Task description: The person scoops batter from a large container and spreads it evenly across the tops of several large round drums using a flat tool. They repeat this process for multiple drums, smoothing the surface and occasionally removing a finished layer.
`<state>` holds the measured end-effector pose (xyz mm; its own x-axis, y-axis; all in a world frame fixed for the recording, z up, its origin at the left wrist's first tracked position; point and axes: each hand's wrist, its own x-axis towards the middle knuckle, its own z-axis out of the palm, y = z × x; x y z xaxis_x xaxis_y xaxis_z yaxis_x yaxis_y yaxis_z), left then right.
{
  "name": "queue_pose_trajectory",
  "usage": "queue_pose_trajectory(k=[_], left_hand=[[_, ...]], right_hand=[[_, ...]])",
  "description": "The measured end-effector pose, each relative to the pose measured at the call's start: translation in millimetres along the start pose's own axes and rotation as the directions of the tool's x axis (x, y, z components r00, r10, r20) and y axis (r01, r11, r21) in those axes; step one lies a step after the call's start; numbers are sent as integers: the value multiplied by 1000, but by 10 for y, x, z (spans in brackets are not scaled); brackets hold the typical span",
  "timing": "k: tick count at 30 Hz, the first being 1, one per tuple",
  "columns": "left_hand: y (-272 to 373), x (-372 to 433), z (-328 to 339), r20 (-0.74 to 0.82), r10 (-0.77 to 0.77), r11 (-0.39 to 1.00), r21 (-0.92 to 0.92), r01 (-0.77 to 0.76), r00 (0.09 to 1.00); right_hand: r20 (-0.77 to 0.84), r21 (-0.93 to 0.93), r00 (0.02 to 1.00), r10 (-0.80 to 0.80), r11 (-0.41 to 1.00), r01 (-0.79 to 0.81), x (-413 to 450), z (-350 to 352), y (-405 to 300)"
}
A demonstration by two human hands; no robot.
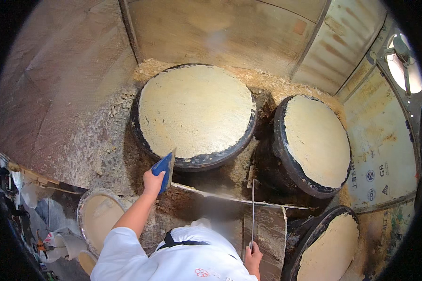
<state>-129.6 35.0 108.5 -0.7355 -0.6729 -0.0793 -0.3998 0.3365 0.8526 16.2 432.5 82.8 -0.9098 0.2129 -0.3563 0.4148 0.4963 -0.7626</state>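
My left hand [154, 181] grips a blue-handled scraper [164, 172] with a wide, flat blade. Its blade tip overlaps the near edge of a large round griddle-like top [211, 163], black-rimmed and covered by a pale layer [197, 109], perhaps batter or dough. Whether the blade touches that layer I cannot tell. Low in front of my body, my right hand [253, 258] holds a thin metal rod [253, 214] pointing away from me, its far tip slightly bent. A second black-rimmed round top [316, 140] stands to the right, also covered in a pale layer.
Another pale-covered round top [330, 246] stands at lower right. At lower left are a metal-rimmed vessel [100, 214] of pale material and a white bucket [70, 244]. Stained panels [214, 31] enclose the back; pale flakes [102, 133] litter the ledge. A round fan opening [404, 65] sits upper right.
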Motion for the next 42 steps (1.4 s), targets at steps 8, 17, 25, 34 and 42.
queue_pose_trajectory(k=[8, 17, 25, 34, 42], left_hand=[[339, -404, 1004, 402, 23, 994, 88, -64, 916], [905, -1160, 1826, 543, 291, 899, -436, -31, 787], [-85, -807, 823, 305, -52, 994, -78, 80, 951], [-924, -1208, 103, 108, -289, 929, -207, 306, 951], [-1009, -1458, -111, -30, -433, 829, -405, 385, 901]], right_hand=[[-35, 145, 999, -31, 989, 35, -114, 15, 52], [-88, 3, 985, 148, 989, -148, -811, -396, 491], [-53, 230, 997, 52, 972, -38, -586, -66, 719], [782, 95, 623, 13, 986, -140, 296, 40, -978], [954, 78, 289, -73, 997, -6, 570, 1469, -1506]])
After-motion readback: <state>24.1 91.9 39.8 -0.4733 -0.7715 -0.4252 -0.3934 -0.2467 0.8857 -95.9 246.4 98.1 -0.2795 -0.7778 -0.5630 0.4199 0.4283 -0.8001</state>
